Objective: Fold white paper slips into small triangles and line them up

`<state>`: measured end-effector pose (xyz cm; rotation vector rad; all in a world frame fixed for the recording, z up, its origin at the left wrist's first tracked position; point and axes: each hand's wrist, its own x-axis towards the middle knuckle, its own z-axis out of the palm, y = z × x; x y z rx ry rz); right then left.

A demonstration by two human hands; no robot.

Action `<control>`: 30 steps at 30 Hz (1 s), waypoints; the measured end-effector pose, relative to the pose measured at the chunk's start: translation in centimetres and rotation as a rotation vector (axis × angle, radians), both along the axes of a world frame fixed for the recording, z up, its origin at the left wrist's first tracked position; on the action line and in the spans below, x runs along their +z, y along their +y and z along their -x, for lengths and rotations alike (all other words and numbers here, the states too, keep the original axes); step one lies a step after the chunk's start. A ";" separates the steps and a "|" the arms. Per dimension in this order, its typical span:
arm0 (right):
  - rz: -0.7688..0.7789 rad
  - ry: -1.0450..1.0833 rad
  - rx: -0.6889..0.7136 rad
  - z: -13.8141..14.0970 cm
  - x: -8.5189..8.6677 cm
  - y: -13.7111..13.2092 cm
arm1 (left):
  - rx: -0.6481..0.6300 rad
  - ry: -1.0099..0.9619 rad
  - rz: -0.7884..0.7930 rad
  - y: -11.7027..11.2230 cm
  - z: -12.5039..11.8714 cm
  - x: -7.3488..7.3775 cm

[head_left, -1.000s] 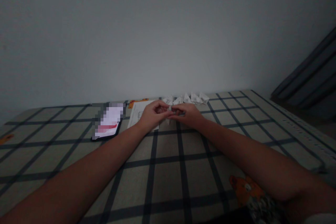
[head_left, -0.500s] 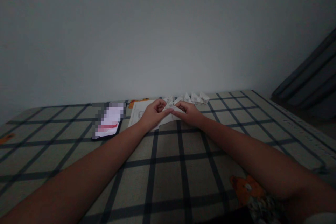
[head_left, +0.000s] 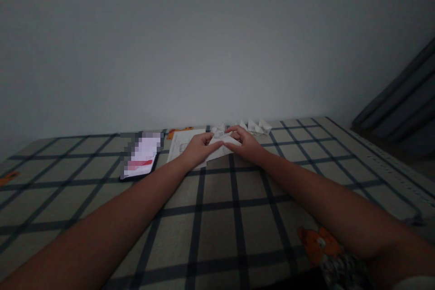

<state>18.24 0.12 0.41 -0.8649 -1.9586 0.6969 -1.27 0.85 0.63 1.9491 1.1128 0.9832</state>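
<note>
A partly folded sheet of white printed paper (head_left: 220, 150) is between my two hands, just above the checked cloth. My left hand (head_left: 198, 150) grips its left side, thumb on the near face and fingers curled behind. On the right side, my right hand (head_left: 247, 146) holds the same paper, its thumb close to the left thumb tip and its fingers arched over the far edge. Behind the hands stand several small folded paper shapes (head_left: 255, 127), some of them partly hidden. Flat printed sheets (head_left: 176, 148) lie beside and partly under my left hand.
A phone (head_left: 141, 156) with its screen lit lies left of the sheets. The checked cloth (head_left: 217, 226) covers the whole surface up to the grey wall (head_left: 217, 45). Dark draped fabric (head_left: 404, 95) hangs at the far right.
The fingers of my right hand have lifted and spread a little over the paper's far edge. The paper's near flap looks slightly flatter and wider. My left hand has barely moved.
</note>
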 end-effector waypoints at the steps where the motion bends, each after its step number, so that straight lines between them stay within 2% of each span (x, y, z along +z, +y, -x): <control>1: -0.035 -0.005 0.006 0.0 0.1 -0.1 | -0.019 -0.051 0.027 0.1 0.0 0.0; 4: -0.196 -0.099 0.071 -0.1 0.4 -0.4 | -0.082 -0.224 0.097 0.4 -0.1 -0.1; 7: -0.310 -0.244 0.159 0.0 0.7 -0.6 | -0.109 -0.303 0.122 0.7 -0.1 -0.3; 17: -0.378 -0.291 0.066 -0.2 0.4 -0.2 | -0.075 -0.285 0.132 0.4 -0.3 -0.2; 22: -0.420 -0.267 0.061 -0.2 0.3 -0.2 | -0.030 -0.256 0.170 0.8 0.0 -0.8; 26: -0.457 -0.275 0.032 -0.1 0.3 -0.1 | 0.019 -0.191 0.144 1.1 0.2 -1.1; 30: -0.510 -0.285 -0.024 -0.1 0.3 -0.1 | 0.019 -0.135 0.090 0.9 0.3 -0.6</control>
